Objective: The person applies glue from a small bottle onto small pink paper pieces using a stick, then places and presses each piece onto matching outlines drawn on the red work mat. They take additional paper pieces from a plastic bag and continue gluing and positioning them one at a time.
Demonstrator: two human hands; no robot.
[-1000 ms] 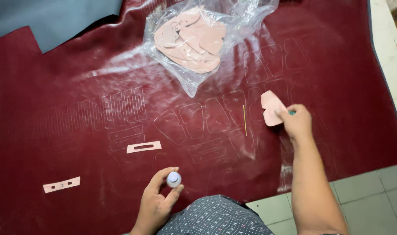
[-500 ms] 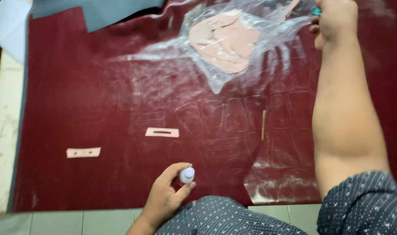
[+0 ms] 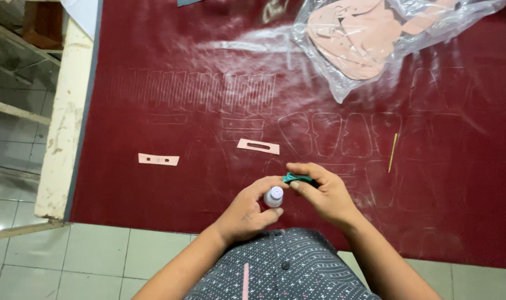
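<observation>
We see the left hand (image 3: 247, 214) curled around a small white bottle (image 3: 273, 196), thumb and fingers wrapped on its sides, low over the near edge of a dark red sheet (image 3: 153, 100). Just beside it, the right hand (image 3: 325, 194) pinches a small green tool (image 3: 295, 178) between thumb and fingertips, its tip near the bottle's top. Farther out on the sheet lie two pale pink slotted strips (image 3: 258, 146), a thin yellow stick (image 3: 393, 151) to the right, and a clear plastic bag (image 3: 375, 39) of pink cut pieces at the far side. White outlines mark the sheet.
</observation>
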